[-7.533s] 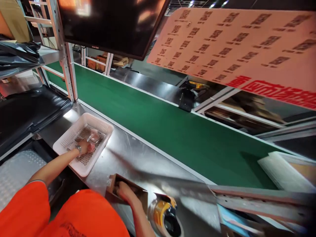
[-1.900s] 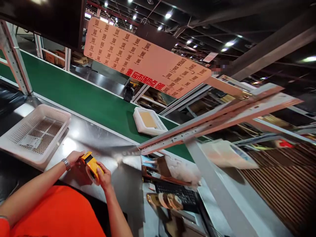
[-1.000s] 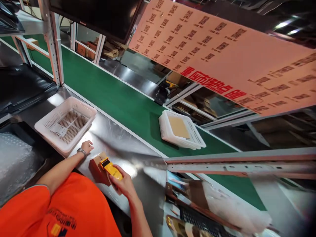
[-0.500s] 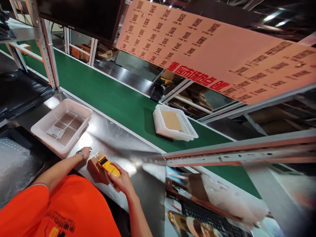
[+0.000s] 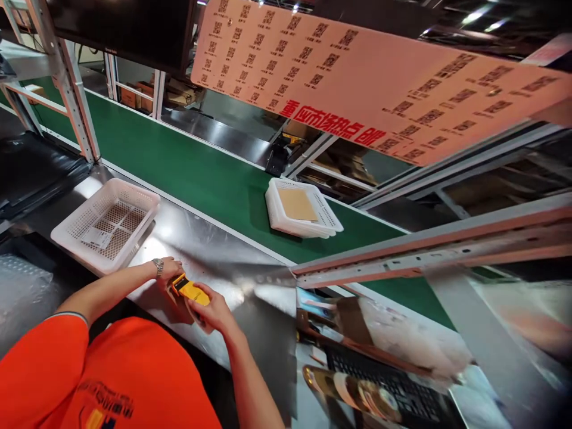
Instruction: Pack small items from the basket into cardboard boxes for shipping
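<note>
In my right hand [image 5: 213,310] is a yellow tape dispenser [image 5: 193,292], its dark front end against a small brown cardboard box [image 5: 179,307]. My left hand [image 5: 168,268], with a metal watch at the wrist, lies over the far left end of the box, its fingers partly hidden by the box and the dispenser. The box rests on the shiny metal worktop [image 5: 263,325] close to my body. Left of my hand stands a white perforated basket [image 5: 96,262] with a paper slip [image 5: 97,238] inside.
A green conveyor belt [image 5: 187,161] runs behind the worktop. It carries stacked white baskets [image 5: 308,227] with a brown cardboard piece [image 5: 297,204] in them. A metal frame bar [image 5: 402,256] crosses at right. Below it are a keyboard [image 5: 402,387] and a golden bottle [image 5: 353,390]. Bubble wrap [image 5: 22,292] lies left.
My left hand has moved right and onto the end of the box. The dispenser has shifted slightly left and up, still in my right hand. The whole view has turned slightly.
</note>
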Demonstrator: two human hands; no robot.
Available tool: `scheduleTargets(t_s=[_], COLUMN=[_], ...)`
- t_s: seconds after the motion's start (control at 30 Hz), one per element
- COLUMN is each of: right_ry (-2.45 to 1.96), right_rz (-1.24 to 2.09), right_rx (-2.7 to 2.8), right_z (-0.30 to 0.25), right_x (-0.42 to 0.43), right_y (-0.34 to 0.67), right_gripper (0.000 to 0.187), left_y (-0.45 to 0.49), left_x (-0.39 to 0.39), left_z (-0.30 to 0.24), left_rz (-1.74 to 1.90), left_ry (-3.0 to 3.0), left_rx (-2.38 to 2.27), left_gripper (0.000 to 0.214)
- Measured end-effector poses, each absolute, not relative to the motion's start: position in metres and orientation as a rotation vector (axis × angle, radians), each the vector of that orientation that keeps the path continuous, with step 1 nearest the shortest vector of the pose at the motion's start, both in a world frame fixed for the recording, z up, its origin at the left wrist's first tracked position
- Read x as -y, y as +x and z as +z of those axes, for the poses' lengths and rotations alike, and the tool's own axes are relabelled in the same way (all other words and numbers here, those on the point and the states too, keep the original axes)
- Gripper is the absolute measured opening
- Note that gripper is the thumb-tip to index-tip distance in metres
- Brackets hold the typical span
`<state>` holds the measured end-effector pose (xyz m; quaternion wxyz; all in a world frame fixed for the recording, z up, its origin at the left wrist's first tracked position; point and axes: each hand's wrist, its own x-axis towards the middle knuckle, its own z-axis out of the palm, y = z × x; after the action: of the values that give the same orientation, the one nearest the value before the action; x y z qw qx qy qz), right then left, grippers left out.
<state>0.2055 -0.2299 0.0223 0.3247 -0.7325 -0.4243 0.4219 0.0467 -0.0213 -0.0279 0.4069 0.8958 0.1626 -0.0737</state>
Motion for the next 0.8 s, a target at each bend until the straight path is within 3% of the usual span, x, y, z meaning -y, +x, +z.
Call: scheduleTargets(t_s=[0.13, 0.33, 0.6, 0.7, 0.8], right_ry=[-1.901, -2.220, -2.260, -2.394, -2.542], right_rz=[1.184, 1.125, 1.077, 0.846, 0.692], right_rx=[1.085, 1.301, 1.231, 1.120, 0.947], right_z=[0.037, 0.035, -0.020, -0.033, -0.048], right_x=[0.268, 0.349, 0.291, 0.297, 0.314], right_y=[0.228, 0.278, 0.246, 0.259, 0.277], right_gripper=[0.064, 0.050, 0.038, 0.046, 0.068], left_y=[0.043, 0.044, 0.035, 0.034, 0.033], left_x=[0.015, 0.016, 0.029, 0.028, 0.028], left_z=[-0.024, -0.024, -0.027, -0.025, -0.028], left_rz=[-0.250, -0.271, -0.128, -0.156, -0.163], left_ry=[2.226, 2.142, 2.136, 2.122, 2.111], left_rx=[-0.355, -0.396, -0.516, -0.554, -0.594], left_gripper=[0.046, 0.049, 0.048, 0.054, 0.059])
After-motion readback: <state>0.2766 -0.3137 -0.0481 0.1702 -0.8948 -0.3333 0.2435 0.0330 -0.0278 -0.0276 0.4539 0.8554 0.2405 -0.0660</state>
